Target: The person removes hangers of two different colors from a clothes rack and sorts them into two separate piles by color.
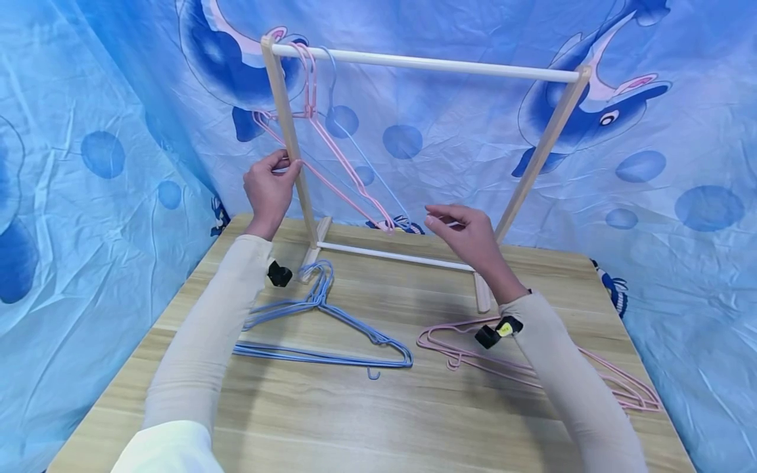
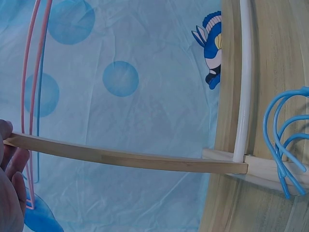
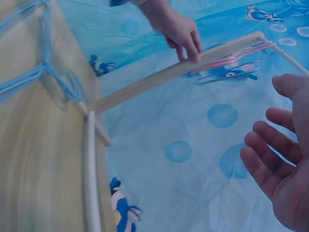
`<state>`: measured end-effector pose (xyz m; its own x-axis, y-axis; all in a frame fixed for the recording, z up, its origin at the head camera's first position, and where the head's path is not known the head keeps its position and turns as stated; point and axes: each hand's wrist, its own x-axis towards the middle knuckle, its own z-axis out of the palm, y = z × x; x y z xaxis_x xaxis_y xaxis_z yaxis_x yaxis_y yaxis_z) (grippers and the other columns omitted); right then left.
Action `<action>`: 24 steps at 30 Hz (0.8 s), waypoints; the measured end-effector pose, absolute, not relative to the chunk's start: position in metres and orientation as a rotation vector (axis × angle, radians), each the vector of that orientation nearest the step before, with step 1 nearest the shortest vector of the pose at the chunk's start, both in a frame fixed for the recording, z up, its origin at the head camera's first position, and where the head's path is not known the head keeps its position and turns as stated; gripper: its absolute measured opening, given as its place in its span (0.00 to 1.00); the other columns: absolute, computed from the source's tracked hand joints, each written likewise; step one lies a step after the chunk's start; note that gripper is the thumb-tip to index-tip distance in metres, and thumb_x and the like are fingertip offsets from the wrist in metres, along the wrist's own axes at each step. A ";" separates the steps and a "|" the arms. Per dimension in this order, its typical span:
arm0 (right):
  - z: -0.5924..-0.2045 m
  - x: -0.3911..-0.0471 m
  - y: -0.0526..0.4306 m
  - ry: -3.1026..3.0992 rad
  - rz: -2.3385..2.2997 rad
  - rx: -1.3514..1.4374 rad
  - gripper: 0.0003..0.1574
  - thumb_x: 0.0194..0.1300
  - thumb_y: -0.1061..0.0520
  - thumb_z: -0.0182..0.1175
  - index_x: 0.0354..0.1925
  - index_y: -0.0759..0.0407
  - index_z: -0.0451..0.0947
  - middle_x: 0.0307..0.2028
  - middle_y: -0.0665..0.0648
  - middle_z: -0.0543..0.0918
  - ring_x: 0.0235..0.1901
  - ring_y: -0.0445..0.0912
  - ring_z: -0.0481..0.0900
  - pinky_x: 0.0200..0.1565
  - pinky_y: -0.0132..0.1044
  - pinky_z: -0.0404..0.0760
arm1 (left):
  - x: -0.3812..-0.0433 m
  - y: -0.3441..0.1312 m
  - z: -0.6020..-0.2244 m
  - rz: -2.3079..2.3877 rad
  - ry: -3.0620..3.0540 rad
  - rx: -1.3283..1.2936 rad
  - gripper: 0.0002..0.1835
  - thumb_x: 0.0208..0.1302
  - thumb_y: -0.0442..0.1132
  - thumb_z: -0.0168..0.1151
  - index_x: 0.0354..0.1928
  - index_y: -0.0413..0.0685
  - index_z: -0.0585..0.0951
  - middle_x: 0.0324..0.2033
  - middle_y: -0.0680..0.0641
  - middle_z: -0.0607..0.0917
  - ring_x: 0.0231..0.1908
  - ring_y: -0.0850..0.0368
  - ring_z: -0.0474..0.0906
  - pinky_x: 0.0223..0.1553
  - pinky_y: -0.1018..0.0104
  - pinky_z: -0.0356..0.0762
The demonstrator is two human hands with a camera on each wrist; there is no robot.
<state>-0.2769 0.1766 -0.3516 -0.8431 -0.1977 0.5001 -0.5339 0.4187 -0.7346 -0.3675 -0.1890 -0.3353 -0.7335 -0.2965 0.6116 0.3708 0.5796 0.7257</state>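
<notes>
- Pink hangers (image 1: 310, 110) and one blue hanger (image 1: 330, 113) hang from the white rail (image 1: 426, 64), hooks above the fingers.
- Left hand (image 1: 269, 192): fingers apparently pinching the wooden post (image 1: 289, 135).
- Right hand (image 1: 471, 240): fingers loosely bent, holding nothing.
- Light, steady pressure on that post should limit swinging.

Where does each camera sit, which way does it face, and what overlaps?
Head: worn on the head, facing forward and down at the rack and table; both sleeves, left hand and right hand show.
Left wrist: on that wrist, facing the left upright and table; part of the left hand shows.
Right wrist: on that wrist, facing across to the same upright; right hand shows, left hand beyond.
Shared by both wrist views: left upright, left hand, blue hangers.
</notes>
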 end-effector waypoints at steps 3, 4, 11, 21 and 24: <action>-0.343 -0.284 0.169 -2.349 1.426 0.628 0.22 0.71 0.45 0.65 0.58 0.51 0.86 0.51 0.56 0.88 0.46 0.46 0.85 0.47 0.33 0.83 | -0.369 -0.189 -0.336 -1.175 -2.090 -0.051 0.20 0.69 0.51 0.68 0.59 0.52 0.86 0.47 0.47 0.91 0.42 0.54 0.89 0.46 0.62 0.86; -0.340 -0.286 0.166 -2.346 1.447 0.631 0.22 0.71 0.45 0.65 0.58 0.52 0.86 0.51 0.56 0.88 0.46 0.47 0.85 0.46 0.34 0.83 | -0.369 -0.189 -0.336 -1.176 -2.091 -0.049 0.20 0.69 0.51 0.68 0.59 0.52 0.86 0.47 0.47 0.91 0.42 0.54 0.89 0.46 0.62 0.86; -0.320 -0.299 0.142 -2.305 1.560 0.667 0.23 0.70 0.46 0.66 0.59 0.53 0.85 0.50 0.57 0.88 0.40 0.46 0.85 0.42 0.38 0.85 | -0.370 -0.190 -0.337 -1.184 -2.091 -0.049 0.21 0.69 0.52 0.67 0.59 0.52 0.86 0.47 0.47 0.91 0.42 0.54 0.89 0.46 0.62 0.86; -0.297 -0.316 0.115 -2.314 1.468 0.709 0.23 0.68 0.47 0.69 0.58 0.53 0.86 0.43 0.57 0.88 0.39 0.51 0.84 0.40 0.35 0.82 | -0.369 -0.190 -0.337 -1.182 -2.090 -0.058 0.21 0.69 0.51 0.67 0.59 0.52 0.86 0.47 0.47 0.91 0.43 0.54 0.90 0.46 0.61 0.86; -0.292 -0.320 0.109 -2.343 1.406 0.717 0.24 0.67 0.46 0.69 0.58 0.52 0.86 0.44 0.55 0.88 0.40 0.46 0.85 0.42 0.35 0.83 | -0.369 -0.190 -0.337 -1.185 -2.091 -0.060 0.21 0.69 0.52 0.67 0.59 0.52 0.86 0.47 0.47 0.91 0.43 0.54 0.89 0.47 0.61 0.86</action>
